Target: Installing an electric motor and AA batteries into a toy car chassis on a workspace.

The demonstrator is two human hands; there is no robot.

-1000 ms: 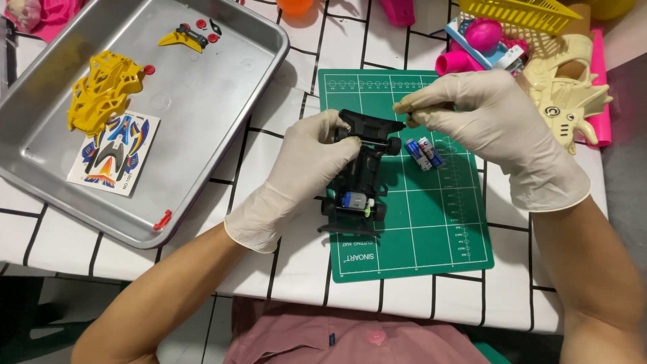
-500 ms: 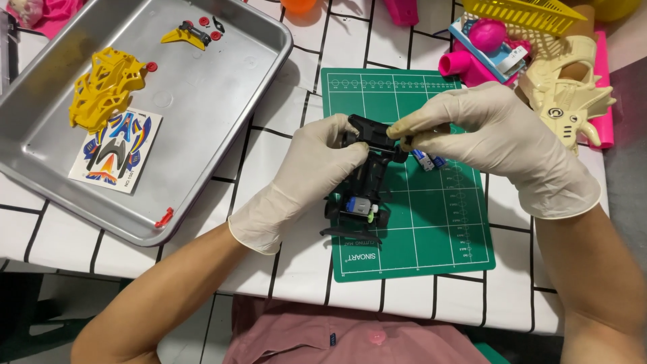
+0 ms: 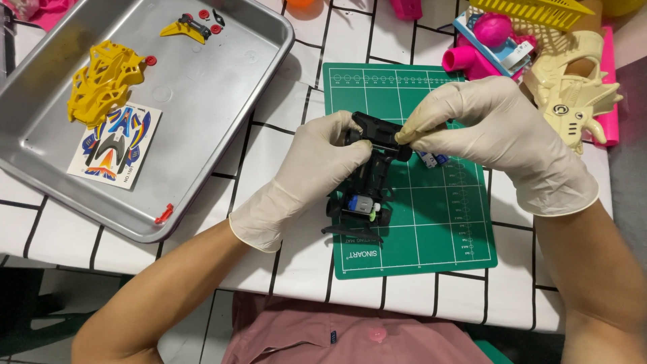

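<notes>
With the left hand (image 3: 317, 165) gripping the black toy car chassis (image 3: 369, 176) above the green cutting mat (image 3: 445, 229) and the right hand (image 3: 495, 135) pinching its far end, a slip there could knock the loose batteries (image 3: 431, 160) off the table (image 3: 195, 236).

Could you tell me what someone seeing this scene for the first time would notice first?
The eye falls first on two white-gloved hands, the left hand and right hand, meeting on a black toy car chassis above a green cutting mat. To the left, a metal tray holds a yellow car body shell and a sticker sheet. Pink and cream plastic toys crowd the table's upper right.
</notes>
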